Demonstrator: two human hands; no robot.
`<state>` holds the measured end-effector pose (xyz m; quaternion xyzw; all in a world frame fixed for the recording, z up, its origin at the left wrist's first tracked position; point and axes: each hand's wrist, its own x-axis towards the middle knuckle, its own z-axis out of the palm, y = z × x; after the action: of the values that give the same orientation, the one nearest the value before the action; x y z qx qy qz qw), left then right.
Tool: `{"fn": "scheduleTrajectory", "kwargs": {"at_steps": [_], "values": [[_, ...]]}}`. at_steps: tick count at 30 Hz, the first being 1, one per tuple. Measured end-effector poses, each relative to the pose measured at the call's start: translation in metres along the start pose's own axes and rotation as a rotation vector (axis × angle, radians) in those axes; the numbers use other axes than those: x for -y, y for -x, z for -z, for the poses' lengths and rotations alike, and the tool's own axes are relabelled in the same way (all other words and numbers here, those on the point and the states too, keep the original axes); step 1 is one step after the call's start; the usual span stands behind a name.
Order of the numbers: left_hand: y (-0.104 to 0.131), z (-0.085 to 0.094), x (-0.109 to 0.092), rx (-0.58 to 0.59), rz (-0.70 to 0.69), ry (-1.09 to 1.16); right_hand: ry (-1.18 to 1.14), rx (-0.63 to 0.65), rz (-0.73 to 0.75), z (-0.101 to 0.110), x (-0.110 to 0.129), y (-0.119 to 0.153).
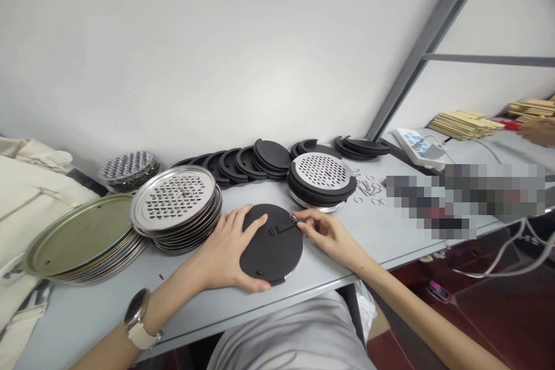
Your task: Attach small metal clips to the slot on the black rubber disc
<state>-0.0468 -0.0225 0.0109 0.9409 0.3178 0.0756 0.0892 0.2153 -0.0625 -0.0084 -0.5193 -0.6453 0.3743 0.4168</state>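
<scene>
A round black disc lies on the table in front of me, with a short black strap across its upper face and a small hole near its lower edge. My left hand holds the disc by its left side, fingers spread on the top and the thumb at the near edge. At the strap's right end, the thumb and forefinger of my right hand pinch a small metal ring. Whether the ring passes through the strap is too small to tell. Several loose metal rings lie farther right.
Left of the disc stand a stack of perforated metal grater plates and a stack of olive-green plates. Black rimmed discs lean along the wall. A grater plate in a black holder tops another pile. Another person's hand shows far right.
</scene>
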Motion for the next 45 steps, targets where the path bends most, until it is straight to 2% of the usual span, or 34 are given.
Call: {"fn": "scheduleTrajectory", "kwargs": {"at_steps": [11,23,33,45], "values": [[0.0,0.0,-0.002,-0.011,-0.005,0.005,-0.05,-0.003,0.01,-0.001,-0.003,-0.001],[0.0,0.0,-0.003,0.013,0.015,0.04,0.0,-0.037,0.057,-0.001,-0.003,0.002],[0.002,-0.005,-0.007,0.011,0.067,0.114,-0.021,-0.029,0.036,-0.002,-0.005,0.003],[0.001,-0.006,-0.011,-0.027,0.063,0.071,-0.073,-0.01,0.016,0.0,-0.004,0.002]]}}
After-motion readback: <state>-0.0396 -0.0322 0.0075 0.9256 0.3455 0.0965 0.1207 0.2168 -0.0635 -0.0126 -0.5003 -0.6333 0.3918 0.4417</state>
